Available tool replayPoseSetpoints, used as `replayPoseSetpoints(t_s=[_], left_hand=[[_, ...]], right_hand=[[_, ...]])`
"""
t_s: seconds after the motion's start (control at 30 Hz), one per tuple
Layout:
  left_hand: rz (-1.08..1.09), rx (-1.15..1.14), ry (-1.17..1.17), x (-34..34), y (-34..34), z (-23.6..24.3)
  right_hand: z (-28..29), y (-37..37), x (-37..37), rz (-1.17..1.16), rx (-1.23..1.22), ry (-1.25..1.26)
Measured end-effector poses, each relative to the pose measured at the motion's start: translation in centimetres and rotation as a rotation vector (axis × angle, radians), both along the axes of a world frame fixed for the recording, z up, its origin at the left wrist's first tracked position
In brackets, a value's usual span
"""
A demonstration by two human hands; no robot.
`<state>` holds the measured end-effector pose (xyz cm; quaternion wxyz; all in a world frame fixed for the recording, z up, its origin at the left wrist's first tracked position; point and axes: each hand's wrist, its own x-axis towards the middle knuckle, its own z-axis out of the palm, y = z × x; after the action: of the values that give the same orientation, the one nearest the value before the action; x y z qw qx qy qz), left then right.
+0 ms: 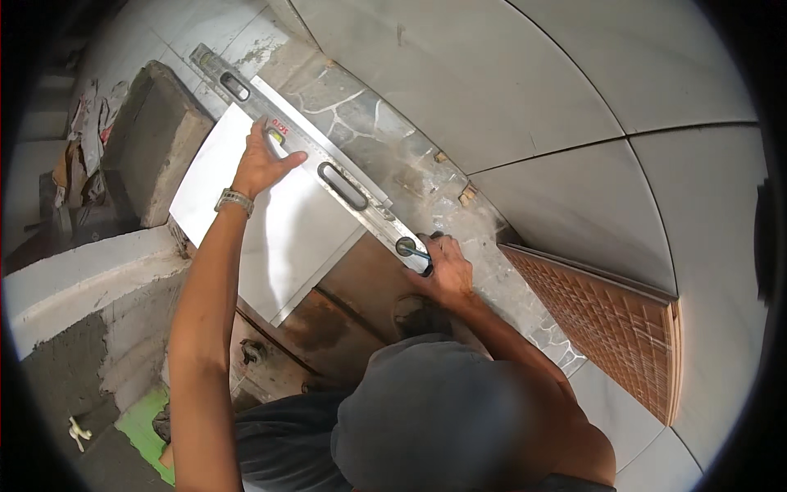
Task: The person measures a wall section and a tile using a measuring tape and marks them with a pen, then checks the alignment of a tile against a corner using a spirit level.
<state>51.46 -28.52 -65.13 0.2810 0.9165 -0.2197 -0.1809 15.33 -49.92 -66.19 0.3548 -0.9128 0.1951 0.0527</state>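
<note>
A long silver spirit level (340, 184) lies slantwise across a large white tile (287, 246), from the far left toward the middle. My left hand (261, 160) touches its near edge beside the central vial, thumb and fingers spread apart. My right hand (449, 271) is closed around the level's near right end, with some fingertips hidden. A thin bluish stick-like piece shows by that end; I cannot tell what it is. Along the level's far side runs a narrow white strip (299, 123). Brown boards or panels (352, 287) extend under the tile's near right edge.
Rough stone-patterned flooring (393, 152) runs beside large grey wall tiles (557, 189). Several ribbed-backed tiles (598, 320) lean against the wall at right. A grey mortar trough (156, 139) stands tilted at left, above a low plastered ledge (90, 275). A grey cap (426, 402) covers the lower middle.
</note>
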Motion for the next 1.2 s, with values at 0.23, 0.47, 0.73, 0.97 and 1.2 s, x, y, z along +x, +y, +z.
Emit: replayPoseSetpoints(t_s=[0.23, 0.47, 0.73, 0.97, 1.2], left_hand=[[-0.001, 0.056, -0.013, -0.7, -0.5, 1.2], [-0.001, 0.053, -0.053, -0.6, -0.3, 0.8], [-0.016, 0.068, -0.041, -0.5, -0.4, 0.5], [-0.018, 0.030, -0.039, 0.1, 0.4, 0.2], [-0.046, 0.049, -0.018, -0.5, -0.7, 0.5]], right_hand=[[-1.3, 0.8, -1.0, -0.010, -0.001, -0.198], [-1.1, 0.1, -0.5, -0.016, -0.047, -0.251], [-1.5, -0.1, -0.7, 0.000, -0.048, -0.186], [-2.0, 0.3, -0.4, -0.006, 0.002, -0.215], [-1.5, 0.1, -0.8, -0.029, -0.044, -0.267]])
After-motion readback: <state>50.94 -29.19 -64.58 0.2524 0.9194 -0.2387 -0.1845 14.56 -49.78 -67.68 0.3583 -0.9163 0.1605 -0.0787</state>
